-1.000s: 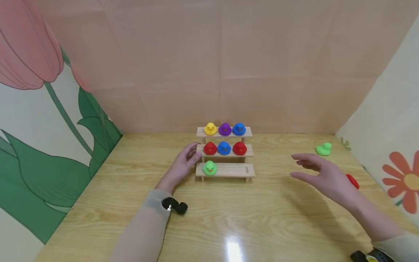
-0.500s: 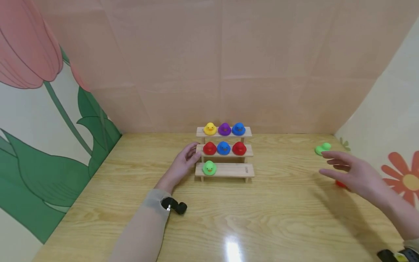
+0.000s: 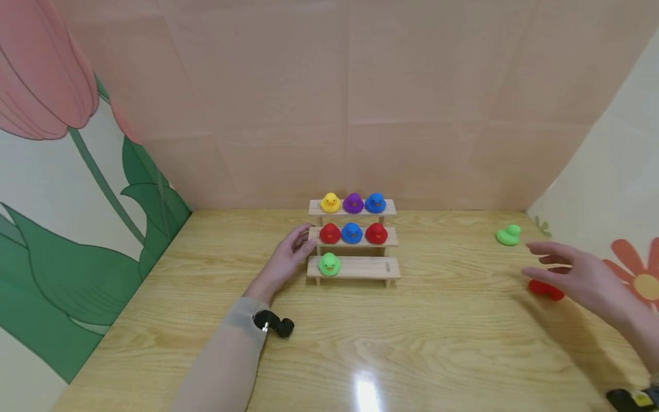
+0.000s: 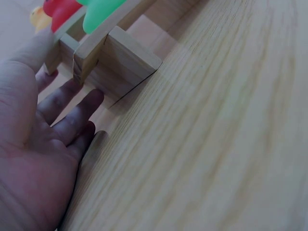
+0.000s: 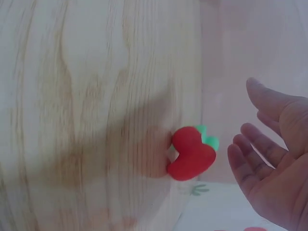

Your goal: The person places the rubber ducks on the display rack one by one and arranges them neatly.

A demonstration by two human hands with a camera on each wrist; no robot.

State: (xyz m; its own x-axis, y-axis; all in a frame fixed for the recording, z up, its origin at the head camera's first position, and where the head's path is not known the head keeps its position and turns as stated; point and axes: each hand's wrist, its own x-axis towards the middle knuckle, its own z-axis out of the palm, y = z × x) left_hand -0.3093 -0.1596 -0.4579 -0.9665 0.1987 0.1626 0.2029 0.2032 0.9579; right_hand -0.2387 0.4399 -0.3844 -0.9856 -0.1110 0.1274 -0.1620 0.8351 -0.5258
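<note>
My left hand (image 3: 285, 254) rests at the left end of a three-step wooden stand (image 3: 365, 266), its relaxed fingers (image 4: 72, 115) right beside the stand's legs in the left wrist view. On the bottom step sits a green rubber duck (image 3: 329, 265). The middle step bears a red duck (image 3: 330, 234), a blue duck (image 3: 352, 233) and another red duck (image 3: 377, 234). Over on the right, my right hand (image 3: 582, 277) hovers with loosely spread fingers, holding nothing. Close below it, a red rubber duck (image 5: 192, 159) stands on the table, with a green duck (image 3: 508, 236) farther back.
Yellow (image 3: 330, 203), purple (image 3: 353, 203) and blue (image 3: 376, 203) ducks line the top step. A pinkish-brown wall (image 3: 257, 114) backs the wooden table (image 3: 437, 343). Side panels carry a painted tulip (image 3: 46, 68) and a red flower (image 3: 646, 286).
My right hand has moved right and slightly down, over the red duck at the table's right side, which was partly hidden before. My left hand and the stand's ducks stay put.
</note>
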